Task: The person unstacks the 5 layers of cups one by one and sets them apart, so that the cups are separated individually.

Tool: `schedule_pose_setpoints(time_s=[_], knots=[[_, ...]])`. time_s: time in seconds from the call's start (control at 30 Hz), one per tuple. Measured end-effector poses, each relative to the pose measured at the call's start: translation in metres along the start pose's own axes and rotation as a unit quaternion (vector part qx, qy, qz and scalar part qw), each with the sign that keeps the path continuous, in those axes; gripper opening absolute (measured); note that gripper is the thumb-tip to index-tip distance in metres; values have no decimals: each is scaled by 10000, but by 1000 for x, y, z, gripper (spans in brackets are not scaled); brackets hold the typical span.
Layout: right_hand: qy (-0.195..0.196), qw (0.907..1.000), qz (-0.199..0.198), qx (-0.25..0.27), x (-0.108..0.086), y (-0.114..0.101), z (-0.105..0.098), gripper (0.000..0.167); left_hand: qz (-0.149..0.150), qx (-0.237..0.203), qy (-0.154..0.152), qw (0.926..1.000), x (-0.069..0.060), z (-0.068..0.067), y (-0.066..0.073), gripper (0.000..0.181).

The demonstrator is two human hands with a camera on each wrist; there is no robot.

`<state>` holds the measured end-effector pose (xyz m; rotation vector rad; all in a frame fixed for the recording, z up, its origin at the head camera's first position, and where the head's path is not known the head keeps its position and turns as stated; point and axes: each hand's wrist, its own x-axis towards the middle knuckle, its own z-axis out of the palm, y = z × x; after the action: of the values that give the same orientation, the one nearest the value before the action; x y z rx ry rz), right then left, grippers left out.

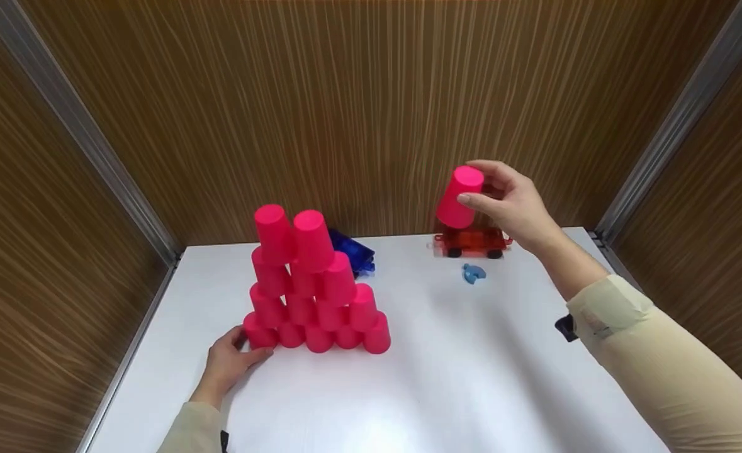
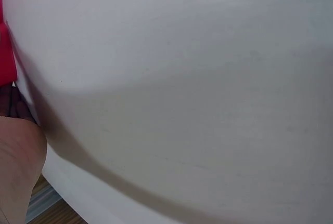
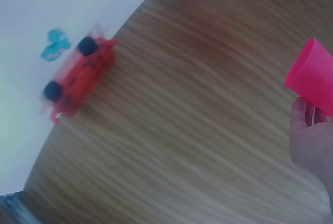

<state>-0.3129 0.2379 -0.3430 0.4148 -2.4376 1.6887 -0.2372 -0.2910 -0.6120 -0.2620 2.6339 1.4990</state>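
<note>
Pink upside-down cups form a stepped stack [image 1: 318,308] at the left of the white table, in rows with two cups on the top one. My left hand [image 1: 227,365] curves round the leftmost cup [image 1: 261,332] of the bottom row, thumb at its front. In the left wrist view, that hand [image 2: 21,151] shows only at the left edge beside some pink. My right hand [image 1: 514,204] holds another upside-down pink cup [image 1: 457,204] in the air, between thumb and fingers, right of the stack. The right wrist view shows the cup [image 3: 315,78] above the hand [image 3: 312,135].
A red wheeled toy [image 1: 471,242] stands at the table's back edge, below the raised cup in the head view. In front of it lies a small blue piece [image 1: 473,273]. A dark blue toy [image 1: 353,253] sits behind the stack. Wood-patterned walls [image 1: 371,113] enclose the table [image 1: 471,390].
</note>
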Motion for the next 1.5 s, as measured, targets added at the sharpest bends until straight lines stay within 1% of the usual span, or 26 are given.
schedule_pose_setpoints(time_s=[0.07, 0.23, 0.53, 0.73, 0.8, 0.9, 1.03, 1.13, 1.2, 1.3, 1.5], knots=[[70, 9999, 150, -45, -3, 8, -6, 69, -7, -2, 20, 10000, 0, 0, -1, 85], [198, 9987, 446, -111, -13, 30, -25, 74, -29, -8, 15, 10000, 1, 0, 0, 85], [420, 9927, 1064, -374, -37, 79, -72, 76, 51, 8, -18, 10000, 0, 9, 5, 85], [634, 9885, 1344, -281, -63, 91, -92, 70, 94, -23, -34, 9999, 0, 12, 9, 85], [713, 9869, 1424, -263, -69, 101, -97, 70, 113, -20, -47, 9999, 1, 11, 8, 85], [815, 9848, 1509, -269, -72, 125, -102, 71, 135, 17, -66, 9999, 1, 7, 5, 86], [880, 9829, 1600, -220, -72, 152, -102, 73, 36, 93, -17, 9999, -1, -2, -3, 86], [909, 9815, 1672, -192, -74, 165, -101, 75, -19, 117, 16, 9999, -3, -7, -7, 87], [910, 9801, 1749, -226, -77, 172, -101, 77, 4, 139, 15, 9999, -3, -9, -9, 88], [911, 9772, 1902, -252, -83, 181, -104, 80, 23, 119, 12, 9999, -3, -10, -8, 88], [929, 9730, 2095, -283, -93, 203, -107, 82, -23, 93, 45, 9999, -3, -9, -9, 87]])
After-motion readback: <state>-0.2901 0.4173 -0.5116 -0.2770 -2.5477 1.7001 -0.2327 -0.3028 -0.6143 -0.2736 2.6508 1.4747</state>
